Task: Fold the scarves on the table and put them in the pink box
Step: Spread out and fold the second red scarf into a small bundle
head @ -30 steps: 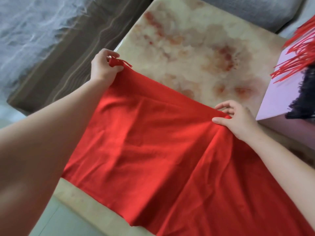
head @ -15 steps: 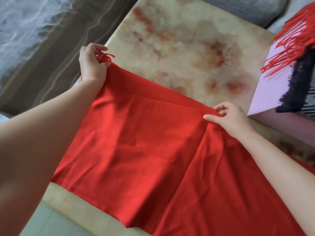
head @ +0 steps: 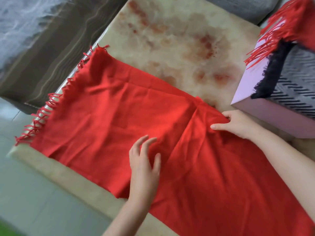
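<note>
A red scarf (head: 105, 109) lies spread flat across the marble-patterned table (head: 170, 40), its fringed end along the table's left edge. My left hand (head: 144, 166) hovers over the middle of the scarf, fingers relaxed and spread, holding nothing. My right hand (head: 235, 125) pinches the scarf's far edge beside the pink box (head: 265, 113) at the right. The box holds a black-and-white patterned scarf (head: 296, 86) with a black fringe, and another red fringed scarf (head: 293, 26) lies over its top.
A brown and grey rug (head: 42, 48) lies beyond the table's left side. Grey cushions (head: 242, 7) sit behind the table. Pale floor tiles (head: 25, 193) show at the lower left.
My left hand has let go of the scarf's fringed corner and moved back to the scarf's middle. The fringed end now lies flat. My right hand keeps its pinch.
</note>
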